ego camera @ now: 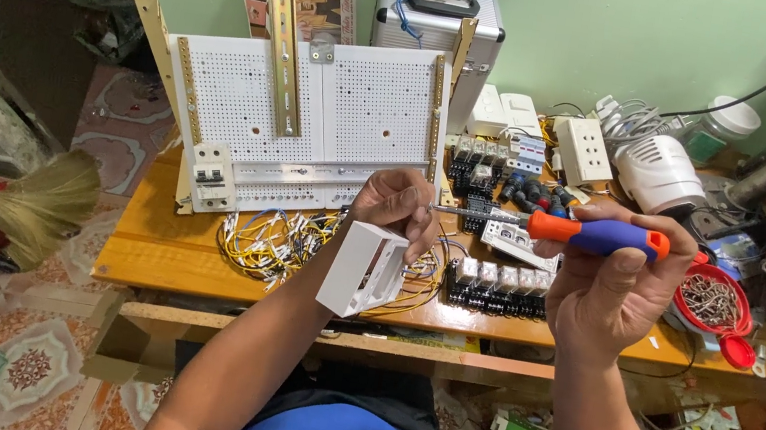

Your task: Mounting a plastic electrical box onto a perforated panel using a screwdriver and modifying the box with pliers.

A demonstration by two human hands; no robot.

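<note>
My left hand (396, 209) grips a white plastic box frame (362, 270), held above the front of the wooden table (154, 257). My right hand (614, 280) holds a screwdriver (582, 234) with an orange and blue handle, lying level, its metal shaft pointing left. The tip meets the fingers of my left hand at the top of the white frame. Whether a screw sits there is hidden by my fingers.
A white perforated panel (317, 114) with metal rails and a breaker (210, 177) leans at the back. Yellow wire bundles (274, 234), black relay blocks (494, 287), a red bowl of screws (716, 300), white sockets (583, 151) and a metal case (437, 26) crowd the table.
</note>
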